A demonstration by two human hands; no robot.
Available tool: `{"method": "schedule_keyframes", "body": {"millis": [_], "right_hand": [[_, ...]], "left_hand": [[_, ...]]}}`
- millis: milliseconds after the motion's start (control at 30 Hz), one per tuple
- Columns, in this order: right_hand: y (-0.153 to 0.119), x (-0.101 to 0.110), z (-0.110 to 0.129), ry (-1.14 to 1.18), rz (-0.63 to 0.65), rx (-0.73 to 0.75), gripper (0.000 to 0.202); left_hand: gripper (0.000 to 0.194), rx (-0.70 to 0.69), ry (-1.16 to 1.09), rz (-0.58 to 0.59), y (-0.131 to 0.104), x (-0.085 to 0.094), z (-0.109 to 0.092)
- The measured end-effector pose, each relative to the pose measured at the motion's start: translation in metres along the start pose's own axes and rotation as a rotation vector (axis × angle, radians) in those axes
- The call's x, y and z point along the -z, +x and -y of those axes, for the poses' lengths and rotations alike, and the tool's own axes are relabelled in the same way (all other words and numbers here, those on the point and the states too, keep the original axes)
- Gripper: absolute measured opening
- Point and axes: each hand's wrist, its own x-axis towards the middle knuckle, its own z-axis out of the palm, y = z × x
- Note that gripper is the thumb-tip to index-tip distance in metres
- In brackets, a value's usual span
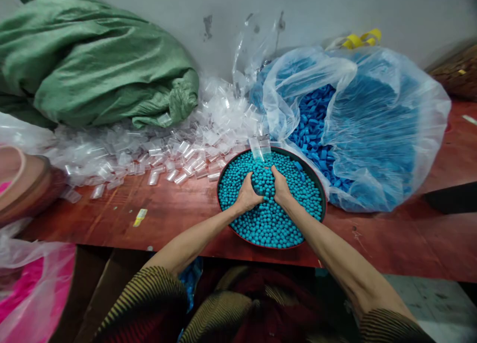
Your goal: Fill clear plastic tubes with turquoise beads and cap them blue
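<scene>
A round dark tray with a red rim (323, 211) is full of small turquoise-blue balls (261, 231). My left hand (248, 195) and my right hand (281, 186) curve around a raised clump of these balls near the tray's middle, thumbs towards me. The fingers of both hands are mostly hidden behind or under the clump. Just beyond it, clear plastic pieces (260, 148) stick up at the tray's far rim; whether my fingers touch them I cannot tell.
Many clear plastic sleeves (190, 159) lie piled behind and left of the tray. Beyond them is a green sack (97, 65). On the right, a translucent bag (376, 134) spills blue plastic pieces (315, 119). A pink basin (22, 179) stands at the red table's left end.
</scene>
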Motion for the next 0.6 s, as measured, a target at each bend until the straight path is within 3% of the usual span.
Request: {"method": "schedule_keyframes", "body": {"millis": [133, 300, 367, 467, 600], "right_hand": [[-0.018, -0.010, 0.007, -0.248, -0.043, 0.156, 0.045], [-0.033, -0.008, 0.022, -0.448, 0.214, 0.390, 0.042], [-0.029, 0.006, 0.024, -0.530, 0.124, 0.404, 0.041], [-0.018, 0.034, 0.018, -0.706, -0.127, 0.378, 0.037], [-0.010, 0.047, -0.001, -0.773, -0.240, 0.305, 0.031]], "left_hand": [[0.093, 0.004, -0.110, 0.004, 0.002, -0.007, 0.005], [0.059, -0.012, -0.112, 0.057, 0.003, -0.004, 0.009], [0.065, -0.025, -0.129, 0.077, 0.002, 0.000, 0.009], [0.087, -0.062, -0.221, 0.127, 0.001, 0.004, 0.010], [0.101, -0.105, -0.263, 0.148, 0.002, 0.003, 0.016]]}}
